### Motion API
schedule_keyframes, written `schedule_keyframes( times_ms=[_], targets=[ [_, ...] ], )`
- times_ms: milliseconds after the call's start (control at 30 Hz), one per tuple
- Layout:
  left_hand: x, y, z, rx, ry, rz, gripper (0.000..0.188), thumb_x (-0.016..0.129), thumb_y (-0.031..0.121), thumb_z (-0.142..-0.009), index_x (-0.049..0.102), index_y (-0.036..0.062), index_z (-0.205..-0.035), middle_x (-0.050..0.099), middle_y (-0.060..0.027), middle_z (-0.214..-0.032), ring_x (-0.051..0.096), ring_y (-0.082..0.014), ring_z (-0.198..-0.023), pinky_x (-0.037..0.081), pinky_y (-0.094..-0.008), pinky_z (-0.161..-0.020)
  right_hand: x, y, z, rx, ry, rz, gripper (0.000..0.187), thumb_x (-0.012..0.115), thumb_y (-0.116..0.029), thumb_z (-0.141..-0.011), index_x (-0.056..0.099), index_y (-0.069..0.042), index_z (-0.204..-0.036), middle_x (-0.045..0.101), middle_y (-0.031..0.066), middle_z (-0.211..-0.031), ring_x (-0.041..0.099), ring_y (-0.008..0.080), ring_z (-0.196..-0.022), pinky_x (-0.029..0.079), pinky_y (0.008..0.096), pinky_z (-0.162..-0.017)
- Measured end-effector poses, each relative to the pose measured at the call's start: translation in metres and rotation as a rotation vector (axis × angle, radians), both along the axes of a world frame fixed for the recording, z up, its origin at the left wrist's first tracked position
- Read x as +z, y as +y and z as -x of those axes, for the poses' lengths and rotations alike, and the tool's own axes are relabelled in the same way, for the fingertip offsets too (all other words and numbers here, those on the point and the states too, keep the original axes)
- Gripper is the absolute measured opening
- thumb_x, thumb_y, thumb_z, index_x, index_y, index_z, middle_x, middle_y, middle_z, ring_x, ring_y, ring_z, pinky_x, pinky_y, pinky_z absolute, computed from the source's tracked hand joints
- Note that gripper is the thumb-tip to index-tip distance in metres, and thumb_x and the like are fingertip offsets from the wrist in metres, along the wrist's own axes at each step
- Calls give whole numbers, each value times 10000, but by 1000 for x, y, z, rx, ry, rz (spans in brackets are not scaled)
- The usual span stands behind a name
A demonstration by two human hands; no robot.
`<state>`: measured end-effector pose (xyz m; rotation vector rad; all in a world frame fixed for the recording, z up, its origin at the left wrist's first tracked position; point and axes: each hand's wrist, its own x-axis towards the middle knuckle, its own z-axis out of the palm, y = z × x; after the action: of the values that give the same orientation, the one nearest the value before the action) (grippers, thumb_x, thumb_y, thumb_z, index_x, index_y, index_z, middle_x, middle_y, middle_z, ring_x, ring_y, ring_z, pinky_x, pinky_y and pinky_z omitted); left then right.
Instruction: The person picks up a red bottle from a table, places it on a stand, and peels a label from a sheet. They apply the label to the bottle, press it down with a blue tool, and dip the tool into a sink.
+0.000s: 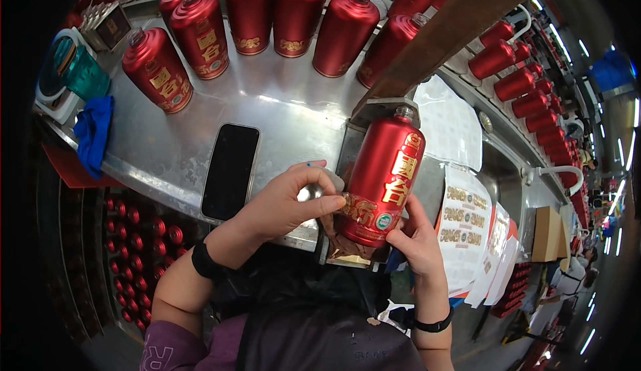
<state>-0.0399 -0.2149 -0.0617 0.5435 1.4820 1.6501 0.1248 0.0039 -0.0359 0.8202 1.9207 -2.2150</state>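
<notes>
A red glass bottle (387, 164) with gold characters leans back in a metal holder (352, 137), its clear neck pointing away from me. A gold dragon-patterned label (360, 214) lies across its lower part, with a small round green sticker (383, 221) on it. My left hand (294, 194) is closed, thumb and forefinger pinching at the label's left end against the bottle. At the bottle's lower right side, my right hand (419, 241) holds its base between thumb and fingers. A black phone (231, 170) lies on the metal bench (280, 97), left of my left hand.
Several red bottles (250, 14) stand along the bench's far side. A wooden post (447, 37) slants beyond the holder. Printed label sheets (464, 217) lie at right. A teal cup (87, 74) and blue cloth (95, 130) are at left; red bottles (140, 244) fill the space below.
</notes>
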Motion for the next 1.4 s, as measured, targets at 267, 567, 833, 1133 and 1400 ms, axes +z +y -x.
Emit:
schedule_keyframes(
  times_ms=[267,567,833,1133,1400],
  targets=[
    [13,-7,2,-23,-387,-141,85,662,98,-971,584,72,-951,681,-75,-1004,624,-128,-1069,399,-350,-1076,-2,2,-2,-2,10,21,896,839,-110,-805,331,-25,-1538,487,-75,-761,441,24,-686,349,196,-646],
    [4,-4,0,33,-282,-70,99,683,81,-957,590,46,-962,651,-54,-1007,621,-139,-1110,476,-282,-945,-3,1,-1,0,27,29,904,842,-116,-806,324,-17,-1539,516,-72,-796,450,27,-692,362,197,-657],
    [-3,1,-3,36,-193,-31,99,702,101,-948,616,54,-940,641,-9,-981,525,-206,-1274,419,-344,-1040,-4,2,-1,0,18,50,914,848,-112,-800,322,-20,-1541,512,-74,-802,446,26,-693,359,190,-654],
    [-14,1,-2,32,9,21,126,683,73,-939,598,47,-1027,633,-32,-1070,572,-130,-1091,399,-356,-1056,-1,-1,0,-10,24,34,885,845,-100,-800,342,-10,-1522,493,-79,-783,447,25,-703,355,195,-662],
    [19,-1,-1,267,814,138,783,835,267,-754,484,57,-1422,469,-187,-1458,419,-349,-1346,304,-440,-1134,2,0,-3,-24,10,-12,872,836,-80,-804,352,-5,-1525,564,-36,-912,460,30,-702,383,196,-644]
  ],
)
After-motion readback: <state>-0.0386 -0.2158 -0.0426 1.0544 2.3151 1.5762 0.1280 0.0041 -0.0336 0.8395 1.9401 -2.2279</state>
